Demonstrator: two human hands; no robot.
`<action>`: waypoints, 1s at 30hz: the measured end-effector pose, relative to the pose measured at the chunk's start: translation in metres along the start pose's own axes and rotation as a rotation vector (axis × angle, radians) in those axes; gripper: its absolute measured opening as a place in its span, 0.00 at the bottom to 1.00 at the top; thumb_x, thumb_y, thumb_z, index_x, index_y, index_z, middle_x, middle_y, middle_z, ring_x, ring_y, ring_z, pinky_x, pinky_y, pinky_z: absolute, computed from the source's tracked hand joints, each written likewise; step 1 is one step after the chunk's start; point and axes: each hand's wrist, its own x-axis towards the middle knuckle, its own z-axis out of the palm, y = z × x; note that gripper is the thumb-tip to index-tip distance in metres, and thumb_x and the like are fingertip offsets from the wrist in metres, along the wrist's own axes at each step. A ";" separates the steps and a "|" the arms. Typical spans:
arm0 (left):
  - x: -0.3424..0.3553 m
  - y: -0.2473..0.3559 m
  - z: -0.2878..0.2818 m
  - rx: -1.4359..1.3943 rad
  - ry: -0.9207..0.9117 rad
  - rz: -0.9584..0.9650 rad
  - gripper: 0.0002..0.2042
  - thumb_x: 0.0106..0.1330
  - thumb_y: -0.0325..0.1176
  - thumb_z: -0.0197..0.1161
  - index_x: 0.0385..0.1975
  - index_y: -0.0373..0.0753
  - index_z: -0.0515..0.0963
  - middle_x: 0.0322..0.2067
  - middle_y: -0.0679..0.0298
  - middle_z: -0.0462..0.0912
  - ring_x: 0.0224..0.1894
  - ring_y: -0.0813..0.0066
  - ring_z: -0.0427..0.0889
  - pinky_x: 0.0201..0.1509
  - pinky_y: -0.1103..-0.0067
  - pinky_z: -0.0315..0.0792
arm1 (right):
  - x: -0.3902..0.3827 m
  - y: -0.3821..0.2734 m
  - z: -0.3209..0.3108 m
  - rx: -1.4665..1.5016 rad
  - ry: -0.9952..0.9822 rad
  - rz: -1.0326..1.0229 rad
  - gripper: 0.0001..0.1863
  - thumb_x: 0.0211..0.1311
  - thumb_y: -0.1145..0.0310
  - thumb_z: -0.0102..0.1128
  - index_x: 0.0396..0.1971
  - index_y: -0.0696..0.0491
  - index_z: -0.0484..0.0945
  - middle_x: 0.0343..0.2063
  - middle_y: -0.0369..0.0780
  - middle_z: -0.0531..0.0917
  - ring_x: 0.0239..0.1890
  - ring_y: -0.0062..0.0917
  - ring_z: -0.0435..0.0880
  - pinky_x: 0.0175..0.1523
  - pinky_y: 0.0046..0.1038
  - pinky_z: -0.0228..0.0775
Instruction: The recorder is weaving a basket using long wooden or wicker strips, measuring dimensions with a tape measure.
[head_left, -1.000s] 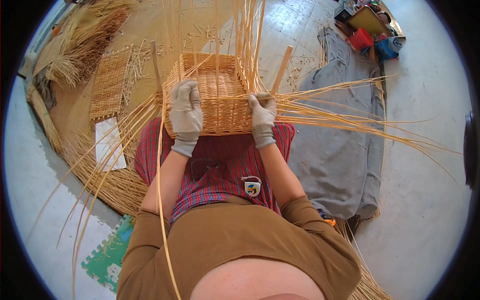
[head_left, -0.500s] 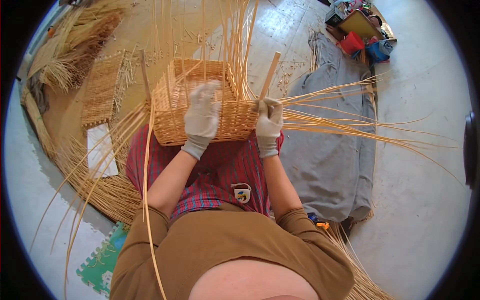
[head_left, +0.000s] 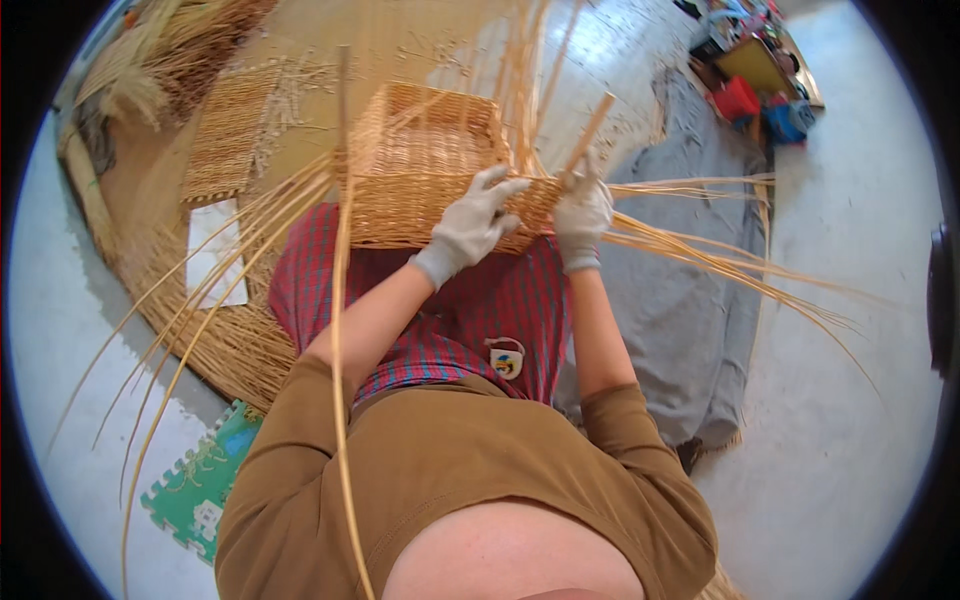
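A rectangular wicker basket (head_left: 400, 205) sits on my lap over red striped cloth (head_left: 320, 290), with long loose strands (head_left: 730, 260) fanning out to both sides and upward from its back. My gloved left hand (head_left: 470, 225) reaches across the front wall toward the right end, fingers spread and slightly bent, touching or very close to the weave. My gloved right hand (head_left: 582, 225) is closed on the basket's right front corner beside an upright wooden stick (head_left: 592, 125); its fingertips are blurred and partly behind strands. Another thin stick (head_left: 343, 90) stands at the left end.
A woven panel (head_left: 225, 130), a white sheet (head_left: 215, 255) and straw bundles (head_left: 160, 60) lie at left, with a green foam mat (head_left: 205, 480) lower left. Grey cloth (head_left: 680, 350) covers something at right. Red (head_left: 735, 98) and blue containers (head_left: 785, 120) stand back right near a board.
My left hand has moved rightward from the left part of the basket toward its right end, its fingers now spread. My right hand has shifted right, and the basket and scene sit differently in view.
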 end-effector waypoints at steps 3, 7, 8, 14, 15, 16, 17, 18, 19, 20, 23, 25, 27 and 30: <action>-0.053 -0.031 -0.061 -0.610 0.420 -0.497 0.19 0.68 0.22 0.66 0.58 0.42 0.76 0.40 0.61 0.83 0.36 0.76 0.84 0.36 0.78 0.81 | -0.002 -0.047 -0.005 0.278 0.291 0.133 0.28 0.66 0.73 0.62 0.67 0.52 0.70 0.40 0.44 0.86 0.48 0.37 0.84 0.56 0.37 0.73; -0.088 -0.077 -0.128 -0.194 0.896 -0.095 0.14 0.67 0.24 0.69 0.50 0.31 0.78 0.40 0.59 0.85 0.36 0.75 0.84 0.37 0.79 0.79 | -0.039 -0.169 0.009 1.345 -0.413 0.194 0.21 0.62 0.73 0.66 0.55 0.58 0.78 0.43 0.45 0.86 0.50 0.38 0.84 0.57 0.37 0.74; -0.095 -0.079 -0.131 -0.063 0.823 -0.134 0.13 0.66 0.24 0.70 0.49 0.30 0.79 0.41 0.58 0.86 0.38 0.74 0.85 0.40 0.79 0.80 | -0.048 -0.192 0.013 1.025 -0.414 -0.081 0.20 0.60 0.73 0.67 0.53 0.56 0.81 0.41 0.44 0.86 0.47 0.39 0.84 0.55 0.37 0.75; -0.102 -0.063 -0.159 -0.717 0.549 -0.374 0.20 0.67 0.29 0.69 0.57 0.28 0.78 0.52 0.54 0.84 0.54 0.68 0.82 0.61 0.72 0.75 | -0.053 -0.262 0.009 0.570 -0.452 -0.653 0.13 0.52 0.71 0.69 0.41 0.48 0.84 0.31 0.42 0.84 0.36 0.39 0.83 0.42 0.38 0.76; -0.097 -0.064 -0.177 -0.467 0.415 -0.535 0.22 0.67 0.29 0.70 0.59 0.29 0.76 0.55 0.54 0.82 0.57 0.69 0.80 0.68 0.71 0.71 | -0.047 -0.259 0.004 0.594 -0.473 -0.612 0.13 0.53 0.70 0.69 0.40 0.48 0.84 0.31 0.42 0.85 0.34 0.38 0.83 0.40 0.37 0.76; -0.085 -0.069 -0.196 -0.254 0.333 -0.435 0.31 0.65 0.33 0.73 0.66 0.31 0.69 0.62 0.54 0.77 0.65 0.67 0.73 0.72 0.69 0.67 | -0.042 -0.250 -0.002 0.653 -0.449 -0.598 0.12 0.54 0.70 0.68 0.40 0.48 0.84 0.30 0.42 0.85 0.33 0.37 0.83 0.39 0.37 0.76; -0.073 -0.075 -0.204 -0.284 0.237 -0.301 0.34 0.64 0.35 0.74 0.68 0.32 0.67 0.63 0.56 0.75 0.65 0.67 0.72 0.72 0.69 0.67 | -0.037 -0.235 -0.007 0.754 -0.353 -0.611 0.12 0.54 0.70 0.68 0.40 0.48 0.84 0.30 0.42 0.85 0.31 0.36 0.83 0.38 0.37 0.75; -0.061 -0.083 -0.207 -0.304 0.187 -0.224 0.38 0.62 0.37 0.76 0.70 0.33 0.65 0.63 0.59 0.74 0.66 0.68 0.71 0.71 0.70 0.68 | -0.033 -0.221 -0.007 0.927 -0.340 -0.469 0.06 0.59 0.68 0.66 0.36 0.49 0.84 0.32 0.41 0.87 0.35 0.34 0.85 0.38 0.36 0.75; -0.050 -0.092 -0.208 -0.313 0.120 -0.094 0.41 0.61 0.39 0.77 0.71 0.35 0.63 0.64 0.61 0.73 0.66 0.69 0.70 0.71 0.70 0.68 | -0.031 -0.204 -0.004 1.121 -0.255 -0.437 0.04 0.63 0.67 0.65 0.32 0.50 0.85 0.34 0.39 0.88 0.38 0.32 0.86 0.39 0.35 0.76; -0.037 -0.102 -0.208 -0.420 0.001 -0.081 0.46 0.57 0.41 0.80 0.73 0.39 0.59 0.64 0.64 0.70 0.64 0.71 0.68 0.68 0.72 0.70 | -0.027 -0.178 0.000 1.194 -0.426 0.020 0.06 0.66 0.66 0.65 0.38 0.51 0.84 0.34 0.38 0.88 0.35 0.25 0.85 0.35 0.28 0.74; -0.028 -0.125 -0.189 -0.321 0.024 -0.252 0.51 0.56 0.43 0.80 0.75 0.36 0.54 0.73 0.55 0.61 0.76 0.62 0.57 0.81 0.68 0.53 | -0.020 -0.117 0.023 1.473 -0.468 0.966 0.11 0.72 0.67 0.63 0.48 0.55 0.82 0.34 0.34 0.87 0.33 0.13 0.82 0.32 0.16 0.71; -0.029 -0.134 -0.172 -0.259 0.171 -0.241 0.43 0.60 0.36 0.76 0.73 0.38 0.58 0.68 0.60 0.66 0.70 0.67 0.63 0.75 0.71 0.60 | -0.010 -0.114 0.042 1.316 -0.381 0.886 0.11 0.72 0.69 0.62 0.50 0.54 0.82 0.37 0.34 0.87 0.35 0.14 0.82 0.32 0.16 0.71; -0.034 -0.135 -0.157 -0.325 0.301 -0.103 0.36 0.62 0.28 0.73 0.71 0.43 0.64 0.60 0.66 0.73 0.59 0.73 0.73 0.66 0.75 0.71 | 0.011 -0.146 0.053 1.216 -0.226 0.543 0.12 0.72 0.71 0.62 0.52 0.52 0.82 0.41 0.35 0.87 0.38 0.15 0.83 0.33 0.17 0.72; -0.037 -0.128 -0.143 -0.402 0.425 -0.160 0.30 0.65 0.24 0.69 0.68 0.42 0.67 0.56 0.70 0.73 0.55 0.79 0.72 0.62 0.80 0.70 | 0.085 -0.218 0.067 0.986 -0.142 -0.212 0.17 0.70 0.75 0.59 0.58 0.50 0.80 0.49 0.38 0.86 0.45 0.20 0.84 0.40 0.21 0.78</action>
